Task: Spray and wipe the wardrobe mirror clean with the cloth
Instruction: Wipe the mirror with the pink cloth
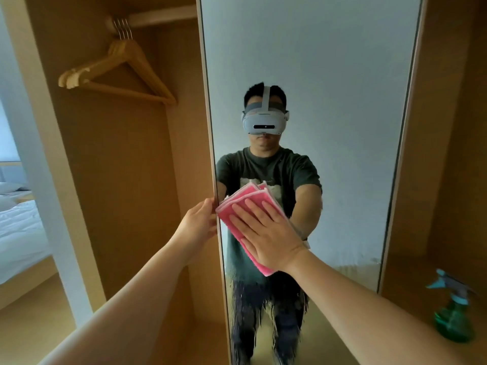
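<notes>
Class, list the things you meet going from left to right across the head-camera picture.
Bed → wooden hangers → left hand gripping the edge of the mirror → pink cloth → spray bottle.

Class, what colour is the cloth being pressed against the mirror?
The cloth is pink, paler at its edges; head view.

Wore a dark green short-sleeved T-shirt (287,167) with pale chest print, dark trousers (245,312), white headset (264,124); showed bare forearms (369,301), left hand (199,222), right hand (268,233).
</notes>
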`<act>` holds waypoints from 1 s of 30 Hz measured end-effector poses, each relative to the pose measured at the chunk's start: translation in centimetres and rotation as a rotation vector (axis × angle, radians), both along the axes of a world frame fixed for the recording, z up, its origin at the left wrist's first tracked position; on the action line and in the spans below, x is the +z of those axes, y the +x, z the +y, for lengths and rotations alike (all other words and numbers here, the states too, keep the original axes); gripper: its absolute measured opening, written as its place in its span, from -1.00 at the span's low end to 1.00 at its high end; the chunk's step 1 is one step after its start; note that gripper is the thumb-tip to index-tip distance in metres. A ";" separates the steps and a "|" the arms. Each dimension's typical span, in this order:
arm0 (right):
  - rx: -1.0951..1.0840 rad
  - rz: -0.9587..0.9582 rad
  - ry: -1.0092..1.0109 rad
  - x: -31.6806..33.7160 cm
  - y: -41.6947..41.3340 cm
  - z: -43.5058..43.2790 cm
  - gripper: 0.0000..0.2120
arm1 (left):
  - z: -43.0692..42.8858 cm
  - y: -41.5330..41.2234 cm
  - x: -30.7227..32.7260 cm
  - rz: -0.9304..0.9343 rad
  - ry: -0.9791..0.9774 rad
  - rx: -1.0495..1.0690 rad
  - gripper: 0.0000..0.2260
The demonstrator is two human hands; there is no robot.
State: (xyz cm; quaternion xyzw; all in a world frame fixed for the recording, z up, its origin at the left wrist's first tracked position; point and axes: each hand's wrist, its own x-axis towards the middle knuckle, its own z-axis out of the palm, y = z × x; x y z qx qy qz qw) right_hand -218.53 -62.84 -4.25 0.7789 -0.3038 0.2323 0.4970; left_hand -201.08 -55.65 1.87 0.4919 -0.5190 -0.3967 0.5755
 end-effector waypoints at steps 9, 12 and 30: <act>-0.035 -0.232 -0.122 10.8 -4.3 -0.3 -0.42 | -0.3 -0.2 -0.1 -0.226 -0.076 0.147 -0.78; -0.031 -0.275 -0.143 11.6 -4.6 -0.7 -0.45 | -0.2 -0.2 0.0 -0.265 -0.087 0.165 -0.77; -0.031 -0.472 -0.045 -4.2 -5.9 -0.6 -0.38 | 0.4 -0.6 0.2 -0.304 -0.094 0.187 -0.76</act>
